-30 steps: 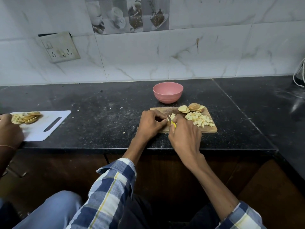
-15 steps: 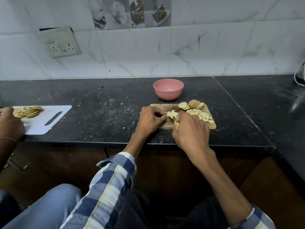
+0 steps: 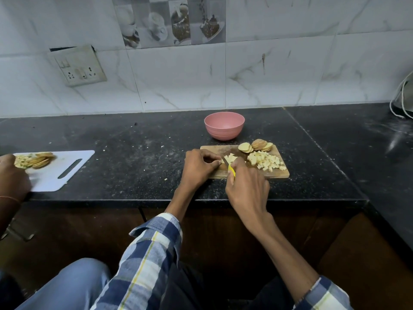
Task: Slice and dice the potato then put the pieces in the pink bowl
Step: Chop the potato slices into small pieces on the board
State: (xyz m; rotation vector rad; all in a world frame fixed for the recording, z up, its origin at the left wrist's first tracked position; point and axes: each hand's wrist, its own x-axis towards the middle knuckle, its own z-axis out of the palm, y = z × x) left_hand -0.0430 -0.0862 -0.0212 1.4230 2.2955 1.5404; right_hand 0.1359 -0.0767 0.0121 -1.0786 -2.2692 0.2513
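Currently dicing: potato strip being cut (image 3: 230, 158) is lying on the wooden board (image 3: 277, 174), right at the left hand (image 3: 199, 167) fingertips, which are curling in and pinching its near-left end. Right hand (image 3: 247, 189) is wrapping the yellow-handled knife (image 3: 231, 171), blade sitting just right of those fingertips. Diced pile (image 3: 266, 161) and uncut slices (image 3: 257, 146) are lying further right; pink bowl (image 3: 224, 126) beyond, apart.

A home kitchen: a black speckled stone counter (image 3: 138, 153) runs along white marble-look wall tiles (image 3: 279, 70), with a decorative tile strip (image 3: 168, 21) picturing cups and desserts, and a worn switch-and-socket plate (image 3: 77, 66) beside it.
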